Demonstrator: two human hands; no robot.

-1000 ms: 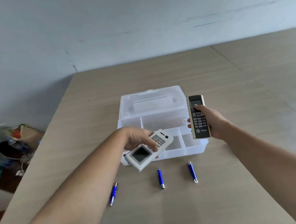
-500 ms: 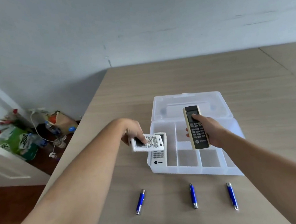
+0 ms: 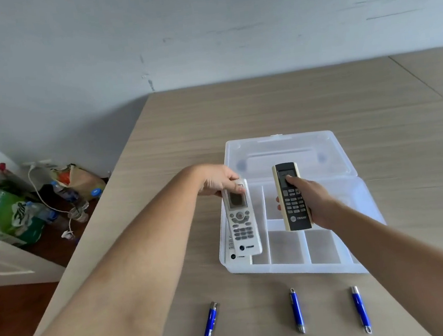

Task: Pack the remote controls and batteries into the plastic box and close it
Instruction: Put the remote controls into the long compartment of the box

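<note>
The wooden table runs out ahead of both hands, and on it, under them, sits the clear plastic box with its lid folded flat beyond the fingers, probably so both hands can drop things straight in. The left hand grips the top end of a white remote, laying it lengthwise over the box's long left slot, on top of another white remote already lying there; stacking likely saves the other slots. The right hand is closed around a black remote, thumb on its screen, held above the middle slots as if waiting its turn. Three blue batteries lie in a row on the table nearer the body than the hands, unpacked. The black remote reads TRANE; the white one's logo looks similar but is too small to be sure
</note>
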